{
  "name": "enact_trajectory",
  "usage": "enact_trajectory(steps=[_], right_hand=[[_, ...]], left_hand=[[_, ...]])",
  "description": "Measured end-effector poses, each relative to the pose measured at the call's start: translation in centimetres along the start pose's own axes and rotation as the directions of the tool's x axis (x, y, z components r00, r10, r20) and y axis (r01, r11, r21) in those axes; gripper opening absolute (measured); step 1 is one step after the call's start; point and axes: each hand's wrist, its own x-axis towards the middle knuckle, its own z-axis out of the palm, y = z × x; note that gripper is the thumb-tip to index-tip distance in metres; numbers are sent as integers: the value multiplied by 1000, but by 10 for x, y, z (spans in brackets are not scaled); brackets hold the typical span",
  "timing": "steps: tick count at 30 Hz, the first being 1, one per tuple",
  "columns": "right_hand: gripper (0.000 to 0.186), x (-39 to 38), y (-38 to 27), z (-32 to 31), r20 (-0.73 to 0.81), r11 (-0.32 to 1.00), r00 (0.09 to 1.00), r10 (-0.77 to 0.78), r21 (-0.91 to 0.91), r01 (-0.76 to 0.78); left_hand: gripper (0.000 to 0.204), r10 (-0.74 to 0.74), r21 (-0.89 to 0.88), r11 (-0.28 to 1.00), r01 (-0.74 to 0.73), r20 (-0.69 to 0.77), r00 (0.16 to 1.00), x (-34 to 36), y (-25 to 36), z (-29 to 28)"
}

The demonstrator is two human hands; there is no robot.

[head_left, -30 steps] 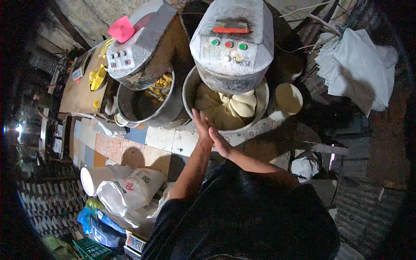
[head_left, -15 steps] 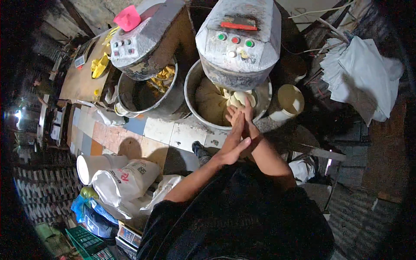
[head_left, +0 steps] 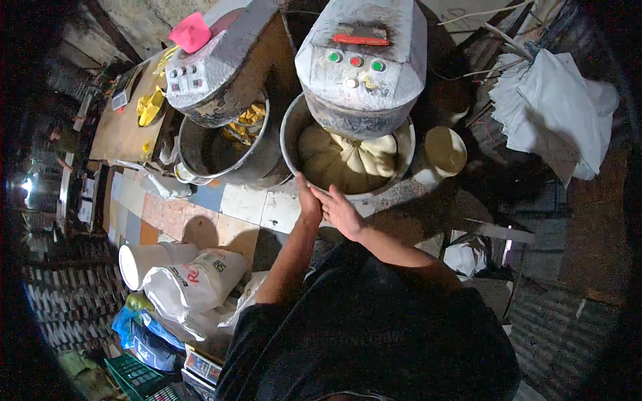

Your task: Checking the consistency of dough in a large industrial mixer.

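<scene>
My left hand point(head_left: 308, 200) is just below the front-left rim of a steel bowl point(head_left: 289, 150) of pale dough point(head_left: 354, 160), fingers stretched upward, holding nothing visible. My right hand point(head_left: 339, 213) touches it with its fingertips, fingers extended and palm turned toward the left hand. The dough is folded in thick lobes under the head of a worn white mixer point(head_left: 361, 93), which has coloured buttons and a red bar.
A second mixer point(head_left: 217, 73) with a pink container point(head_left: 189, 33) has a bowl point(head_left: 200, 170) holding yellow material. A wooden table point(head_left: 120, 134) stands left, a white bucket point(head_left: 445, 150) and hanging sacks point(head_left: 545, 107) right. Bags and buckets point(head_left: 190, 287) lie lower left on the tiled floor point(head_left: 237, 204).
Half a second ago both hands were pressed together farther right, over the dough bowl's front. They have moved left, and the right hand's fingers now angle across the left hand.
</scene>
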Motion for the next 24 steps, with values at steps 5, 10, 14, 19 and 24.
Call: enact_trajectory(steps=[5, 10, 14, 19, 24], right_hand=[[67, 10, 13, -27, 135, 551, 942, -307, -782, 292], [69, 19, -1, -10, 54, 296, 859, -509, -926, 233], [70, 30, -12, -29, 101, 113, 747, -658, -966, 230], [64, 32, -26, -30, -115, 214, 579, -807, -971, 104], [64, -3, -58, -39, -494, 839, 679, -543, -340, 424]], left_hand=[[69, -162, -178, 975, 133, -154, 975, -55, 9, 64], [83, 51, -198, 980, -8, 212, 976, -78, 25, 83], [97, -195, -180, 950, 255, 294, 936, -95, 32, 90], [93, -146, 32, 989, 144, 372, 917, -109, 29, 101], [83, -167, 520, 809, -274, 651, 741, -128, 32, 113]])
